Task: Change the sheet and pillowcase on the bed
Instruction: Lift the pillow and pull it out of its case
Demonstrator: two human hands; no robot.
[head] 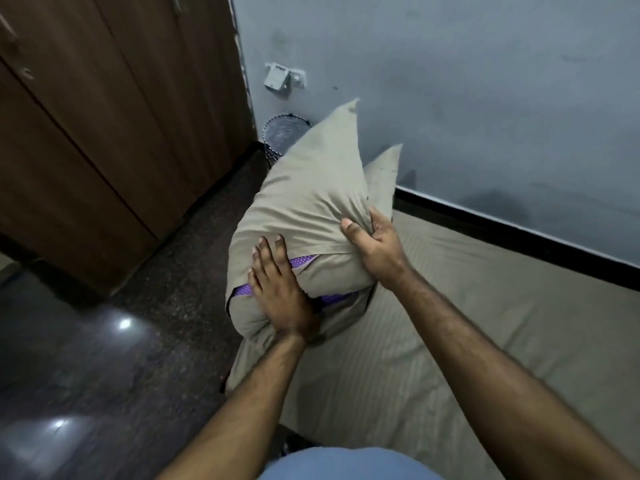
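Head camera, looking forward and down: both bare forearms reached out over the near corner of the bed, which was covered by a beige striped sheet. A pillow in a beige pillowcase stood tilted on that corner, its far points leaning toward the grey wall.

The left hand lay on the near lower end of the pillow. Its fingers were fairly straight and a little spread, pressed flat against the fabric, and where they lay the pillowcase opening gaped and showed a strip of purple dotted inner cover. Whether the thumb hooked any cloth below the palm could not be told.

The right hand took the pillow's right edge. Its thumb pressed into the front while the fingers curled round behind, bunching a fold of pillowcase between them, so this hand was clenched on the pillow.

A second beige pillow corner stood up just behind the first, against the wall. Beyond the pillow, a wire mesh waste bin stood on the dark polished floor in the corner between the wall and a brown wooden wardrobe. A white socket plate was on the wall above the bin. Blue clothing showed at the bottom edge.
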